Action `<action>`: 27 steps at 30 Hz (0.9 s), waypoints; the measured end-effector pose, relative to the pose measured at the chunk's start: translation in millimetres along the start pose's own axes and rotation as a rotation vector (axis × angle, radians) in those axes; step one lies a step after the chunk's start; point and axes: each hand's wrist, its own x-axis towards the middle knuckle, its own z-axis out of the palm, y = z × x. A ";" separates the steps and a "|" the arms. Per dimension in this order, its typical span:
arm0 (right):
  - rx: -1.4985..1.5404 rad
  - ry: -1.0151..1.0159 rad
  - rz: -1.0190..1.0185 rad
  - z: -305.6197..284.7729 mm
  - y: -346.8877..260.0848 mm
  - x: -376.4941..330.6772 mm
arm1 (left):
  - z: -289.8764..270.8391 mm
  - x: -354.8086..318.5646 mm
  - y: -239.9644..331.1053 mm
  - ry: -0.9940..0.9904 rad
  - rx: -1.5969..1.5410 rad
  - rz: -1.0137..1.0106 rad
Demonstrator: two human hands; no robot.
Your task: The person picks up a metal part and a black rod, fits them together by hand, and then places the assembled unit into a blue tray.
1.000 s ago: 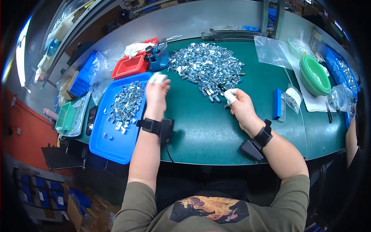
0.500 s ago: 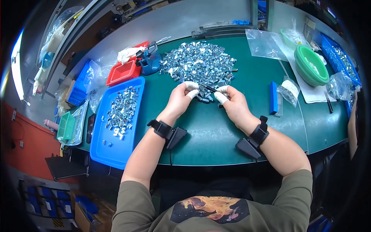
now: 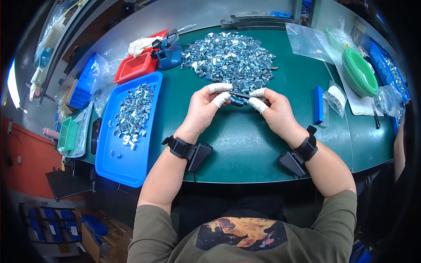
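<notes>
Nearest: olive T-shirt (image 3: 307, 243) with a printed front panel, both forearms reaching up over the green table (image 3: 245, 153). Black strap-on device (image 3: 188, 151) on the left wrist, another (image 3: 299, 154) on the right.

Left hand (image 3: 199, 109): white covers on thumb and index, grip pinched on the left end of a thin dark tool (image 3: 240, 95). Right hand (image 3: 280, 113): same white covers, grip clamped on the tool's right end. Tool lies between the two hands, roughly crosswise, in front of the pile's near edge. Whether a small metal piece sits at the left fingertips too: fingers cover it, can't tell.

Left of the left forearm: blue tray (image 3: 125, 171), loose metal pieces (image 3: 133, 109) inside, mostly toward the middle and far part. Green basket (image 3: 68, 135) farther left. Right of the right hand: blue block (image 3: 319, 105), upright-looking; bag with white label (image 3: 336, 98) just beside it; dark pen (image 3: 376, 116) farther right.

Beyond the hands: big heap of shiny metal pieces (image 3: 230, 57) on the table. Far left of it, blue stand (image 3: 170, 57) holding a measuring tool, next to red bin (image 3: 135, 69). Far right: stacked green bowls (image 3: 360, 72), flat clear bag (image 3: 309, 41), blue basket (image 3: 388, 65).
</notes>
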 end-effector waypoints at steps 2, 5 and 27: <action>-0.028 -0.009 0.000 -0.8 0.7 0.1 | -1.0 -0.4 0.5 -0.011 -0.017 0.012; -0.082 -0.021 -0.009 -1.2 0.6 0.1 | -2.2 -1.0 0.4 -0.016 0.028 0.014; 0.176 -0.065 0.115 2.3 3.7 3.6 | -1.4 -1.6 -0.4 -0.031 0.043 0.060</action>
